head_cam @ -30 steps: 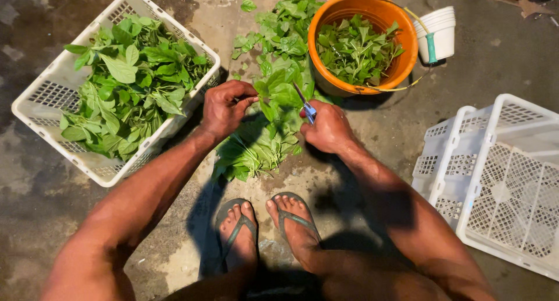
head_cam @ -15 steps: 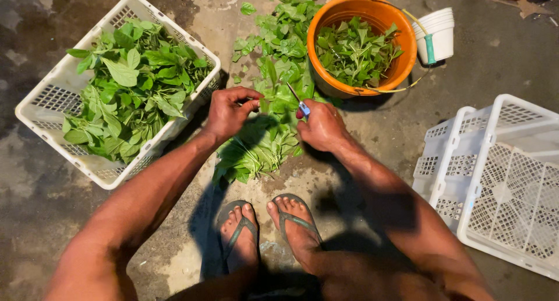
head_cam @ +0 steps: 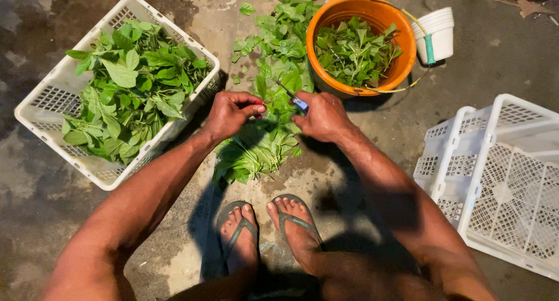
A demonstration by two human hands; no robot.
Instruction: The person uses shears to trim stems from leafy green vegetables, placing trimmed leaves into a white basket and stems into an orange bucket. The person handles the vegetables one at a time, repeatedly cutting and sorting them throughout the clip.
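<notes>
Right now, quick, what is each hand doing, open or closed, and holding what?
Left hand: closed, fingers pinching a green stem from the pile of leaves.
Right hand: closed on a small knife.

Dim, warm light falls from above, casting a dark shadow on the wet grey concrete floor below the round orange plastic bucket. Focus is sharp; edges bend slightly outward.

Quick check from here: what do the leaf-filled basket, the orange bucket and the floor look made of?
Leaf-filled basket: white moulded plastic, going by its regular lattice walls and matte look. Orange bucket: probably plastic too, with a smooth, slightly glossy rim and uniform colour. Floor: seems bare concrete, grey, rough and blotchy with damp-looking stains.
</notes>
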